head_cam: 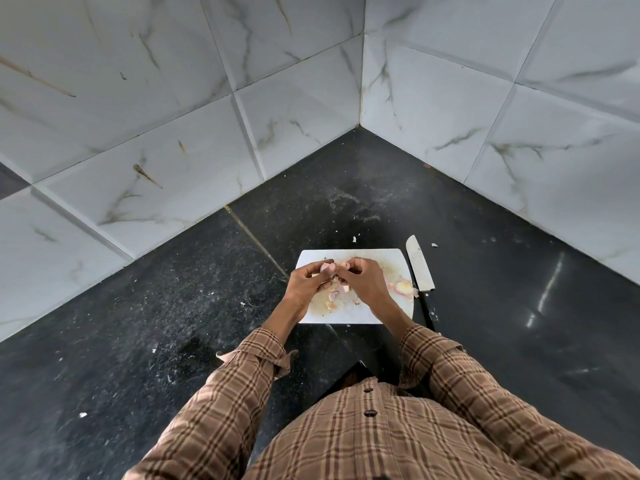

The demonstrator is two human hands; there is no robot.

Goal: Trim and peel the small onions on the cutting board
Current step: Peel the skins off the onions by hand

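Observation:
A white cutting board [388, 258] lies on the black counter in front of me. Over its left part my left hand [306, 285] holds a small pale pink onion [328, 268] between thumb and fingers. Right beside it, my right hand [362, 282] pinches at the top of that onion, where a bit of skin [343, 264] shows. Below the hands, several pink onion pieces and skins [334, 294] lie on the board. More peel scraps [401, 287] sit near its right edge.
A knife [419, 268] with a pale blade and dark handle lies on the counter just right of the board, tip pointing away. White marble-look tiled walls [242, 140] meet in a corner behind. Small skin flecks [354, 239] dot the dusty black counter [173, 323].

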